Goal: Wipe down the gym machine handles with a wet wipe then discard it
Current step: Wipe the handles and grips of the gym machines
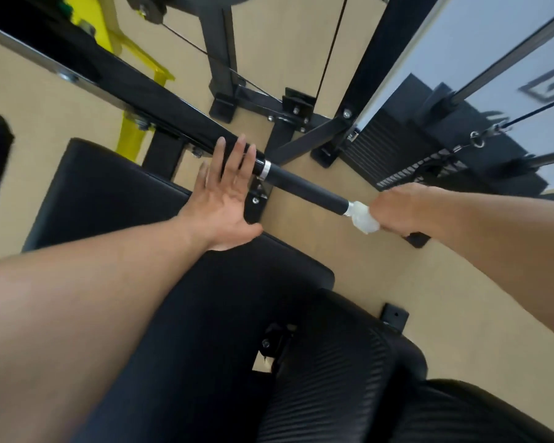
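One handle [304, 187] in play: a black rubber grip running from centre frame down to the right, with a chrome collar at its upper-left end where it joins the machine arm [141, 100]. Wet wipe [363, 217], white and bunched, sits right at the handle's free lower-right tip, wrapped over the end cap; judged a stroke finishing at the end of the grip. Right hand [397, 209] curls around the wipe, fingers hidden under it, knuckles toward the camera. Left hand [224, 190] is spread flat, fingers straight and fanned, fingertips over the arm just above the collar; whether it presses there cannot be told, though likely steadying the arm against the wiping pull. Black padded seat [115, 193] lies beneath the left wrist; weight stack [429, 148] at right; tan floor [317, 238] under everything
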A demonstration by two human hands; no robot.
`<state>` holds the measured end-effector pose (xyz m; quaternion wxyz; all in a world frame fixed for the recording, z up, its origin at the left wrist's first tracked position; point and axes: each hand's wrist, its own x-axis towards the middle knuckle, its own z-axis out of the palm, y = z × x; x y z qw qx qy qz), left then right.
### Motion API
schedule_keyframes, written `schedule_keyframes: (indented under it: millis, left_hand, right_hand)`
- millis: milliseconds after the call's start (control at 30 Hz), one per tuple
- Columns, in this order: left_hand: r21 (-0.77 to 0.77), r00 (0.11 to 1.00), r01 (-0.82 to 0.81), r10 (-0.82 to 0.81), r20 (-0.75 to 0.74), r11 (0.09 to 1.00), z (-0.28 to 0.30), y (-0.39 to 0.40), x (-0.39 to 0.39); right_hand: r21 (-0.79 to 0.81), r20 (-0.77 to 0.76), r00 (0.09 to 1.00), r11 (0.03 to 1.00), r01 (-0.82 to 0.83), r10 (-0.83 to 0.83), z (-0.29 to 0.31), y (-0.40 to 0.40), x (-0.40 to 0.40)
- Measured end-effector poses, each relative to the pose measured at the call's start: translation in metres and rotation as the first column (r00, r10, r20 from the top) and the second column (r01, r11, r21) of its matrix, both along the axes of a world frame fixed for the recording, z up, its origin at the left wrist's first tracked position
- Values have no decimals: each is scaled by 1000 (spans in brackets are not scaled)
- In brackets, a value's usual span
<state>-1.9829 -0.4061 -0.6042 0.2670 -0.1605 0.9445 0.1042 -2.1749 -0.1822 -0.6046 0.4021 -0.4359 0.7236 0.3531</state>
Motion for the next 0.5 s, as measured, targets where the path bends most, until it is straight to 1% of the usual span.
schedule_keyframes:
  millis: [33, 67, 133, 200, 233, 267, 300, 333, 367, 433, 500]
  left_hand:
    - [69, 998, -45, 42, 40, 997, 9, 0, -3]
    - [117, 993, -100, 92, 70, 988, 20, 2, -5]
    - [182, 977, -206, 193, 89, 961, 42, 14, 4]
    - [299, 935, -349, 351, 49, 888, 63, 40, 35]
    - [368, 893, -430, 449, 37, 825, 75, 57, 60]
    - [430, 834, -511, 551, 39, 744, 84, 74, 89]
    - [471, 768, -584, 638, 56, 661, 92, 88, 121]
    - [494, 700, -648, 709, 87, 579, 98, 101, 154]
    - [501, 623, -711, 772, 123, 494, 100, 111, 188]
    - [465, 459, -821, 868, 190, 333, 103, 128, 250]
    - [457, 233, -883, 946, 226, 108, 106, 139, 302]
  right_hand:
    - [22, 9, 999, 999, 42, -43, 8, -3, 2]
    - [6, 26, 995, 995, 97, -97, 14, -8, 7]
    - [-157, 85, 961, 949, 275, -265, 27, -22, 28]
    - [-316, 195, 900, 843, 435, -391, 41, -38, 64]
    - [-375, 269, 857, 772, 513, -440, 51, -45, 88]
    - [-412, 340, 812, 701, 582, -475, 59, -50, 116]
    - [-431, 384, 788, 662, 613, -481, 65, -53, 144]
    - [-435, 407, 790, 663, 609, -458, 69, -54, 171]
    - [-429, 416, 806, 690, 583, -422, 70, -53, 197]
    - [-403, 422, 830, 744, 533, -365, 71, -48, 246]
    - [-364, 436, 840, 791, 492, -322, 76, -41, 293]
